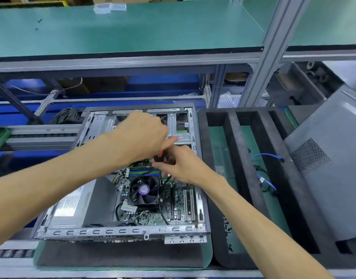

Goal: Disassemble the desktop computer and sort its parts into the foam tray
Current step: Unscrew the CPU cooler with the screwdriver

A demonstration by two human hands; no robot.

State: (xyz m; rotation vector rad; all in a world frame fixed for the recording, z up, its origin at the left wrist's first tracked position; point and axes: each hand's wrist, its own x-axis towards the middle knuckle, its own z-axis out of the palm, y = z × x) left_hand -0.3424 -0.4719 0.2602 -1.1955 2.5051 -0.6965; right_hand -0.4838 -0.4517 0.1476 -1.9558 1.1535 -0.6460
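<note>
While the open desktop computer (pixel 132 178) lies flat at frame centre, long axis running away from us, both hands meet over its motherboard. The left hand (pixel 144 133) curls around a red-handled tool (pixel 160 156); the right hand (pixel 183 164) pinches beside it. The foam tray (pixel 243 154) waits right, nearer the right hand.

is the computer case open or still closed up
Open: the computer case lies on its side with no side cover, so the fan and the motherboard show.

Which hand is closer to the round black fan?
The right hand: it is just above the fan, near its upper right edge. The left hand is higher, over the case's far end.
</note>
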